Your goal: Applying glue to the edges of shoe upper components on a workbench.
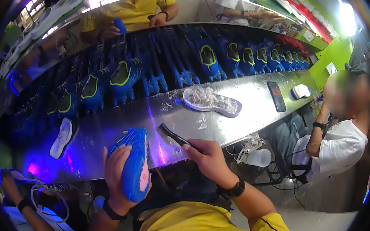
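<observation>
The left hand (115, 173) has its fingers curled around a blue shoe (132, 167), which it holds on edge above the near side of the metal worktop (248, 128), the pink underside (144, 175) turned toward the right. The right hand (212, 160) is closed on a slim black tool (174, 135), pinching it near its end between thumb and fingers, with the tip pointing away toward the worktop. The tool, possibly a brush, looks well apart from the shoe.

To work the shoe well, the left hand would best grip it firmly without squashing the upper, keeping fingertips off the exposed pink face. The right hand would do best with light, even strokes that follow the edge and reach both toe and heel. Since loose shreds lie on and around the pale sole (220, 106) farther back, keeping the shoe clear of them seems wise.

As for writing, none can be read. A small mark on the pink underside is too blurred to make out, and the white label (331, 68) on the green panel (339, 55) shows nothing legible.
</observation>
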### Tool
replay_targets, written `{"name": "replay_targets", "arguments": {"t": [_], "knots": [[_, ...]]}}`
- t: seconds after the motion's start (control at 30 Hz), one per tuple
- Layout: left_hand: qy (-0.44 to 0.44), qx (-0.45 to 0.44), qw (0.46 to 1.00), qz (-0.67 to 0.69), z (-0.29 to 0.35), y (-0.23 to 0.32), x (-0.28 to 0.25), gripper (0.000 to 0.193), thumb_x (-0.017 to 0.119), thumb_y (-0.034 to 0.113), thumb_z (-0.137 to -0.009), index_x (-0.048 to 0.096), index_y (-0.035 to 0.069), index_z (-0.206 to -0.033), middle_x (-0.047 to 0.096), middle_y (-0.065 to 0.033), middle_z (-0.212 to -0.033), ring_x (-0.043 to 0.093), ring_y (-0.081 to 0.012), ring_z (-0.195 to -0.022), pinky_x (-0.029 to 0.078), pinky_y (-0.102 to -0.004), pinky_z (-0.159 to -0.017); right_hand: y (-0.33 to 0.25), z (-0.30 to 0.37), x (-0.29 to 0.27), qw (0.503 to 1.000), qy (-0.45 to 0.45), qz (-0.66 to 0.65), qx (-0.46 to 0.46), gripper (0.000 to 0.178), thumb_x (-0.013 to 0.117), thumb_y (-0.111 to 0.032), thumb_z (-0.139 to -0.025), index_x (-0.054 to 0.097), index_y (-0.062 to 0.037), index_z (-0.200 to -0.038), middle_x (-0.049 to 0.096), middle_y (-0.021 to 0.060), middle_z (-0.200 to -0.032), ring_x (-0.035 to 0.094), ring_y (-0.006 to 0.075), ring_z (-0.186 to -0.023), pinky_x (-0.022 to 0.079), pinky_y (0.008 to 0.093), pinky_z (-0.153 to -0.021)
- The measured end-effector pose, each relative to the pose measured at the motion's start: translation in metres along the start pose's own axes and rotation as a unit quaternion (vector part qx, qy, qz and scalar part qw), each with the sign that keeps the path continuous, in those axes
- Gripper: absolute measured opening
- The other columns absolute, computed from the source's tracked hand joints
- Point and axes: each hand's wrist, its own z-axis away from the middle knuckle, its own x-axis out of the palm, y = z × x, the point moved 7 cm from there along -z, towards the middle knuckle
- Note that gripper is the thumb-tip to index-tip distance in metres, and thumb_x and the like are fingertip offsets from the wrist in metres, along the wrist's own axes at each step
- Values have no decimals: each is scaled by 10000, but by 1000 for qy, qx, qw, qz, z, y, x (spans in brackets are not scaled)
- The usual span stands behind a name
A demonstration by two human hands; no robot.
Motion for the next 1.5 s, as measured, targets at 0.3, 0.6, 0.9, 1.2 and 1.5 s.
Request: {"name": "replay_targets", "arguments": {"t": [0.3,0.6,0.9,1.2,1.5], "knots": [[63,-4,998,4,49,-16,9,689,817,250,-858,443,54,-1403,603,-197,-1376,585,-421,-1325,326,-688,-1226,5,-26,54,1000,-4,3,-21,319,665,-259,-1065,721,52,-1020,537,50,-653,472,93,-642,409,336,-582],[101,-27,994,24,66,-28,11,469,744,243,-971,500,93,-1342,639,-144,-1369,617,-373,-1321,302,-715,-1231,8,19,72,994,-84,-76,0,288,673,-251,-1063,767,14,-1127,629,112,-699,495,106,-634,444,330,-589],[93,-8,996,-1,65,-24,7,539,808,256,-926,500,85,-1334,635,-147,-1371,615,-380,-1324,304,-709,-1231,-21,27,56,994,-14,25,-110,261,664,-227,-1051,772,11,-1052,672,121,-720,590,197,-564,471,368,-566],[74,8,997,-28,61,-16,6,667,836,132,-879,441,45,-1410,614,-195,-1388,584,-425,-1340,321,-677,-1228,-25,62,50,991,-94,-48,-83,229,732,-158,-1018,747,55,-1100,667,142,-788,615,200,-644,459,330,-605],[31,-28,998,-37,28,9,1,740,782,359,-923,431,49,-1496,581,-196,-1464,534,-434,-1416,203,-662,-1275,-22,84,42,972,-57,-147,-172,210,728,-114,-1000,740,63,-1112,634,132,-753,587,223,-613,436,337,-564]]}}
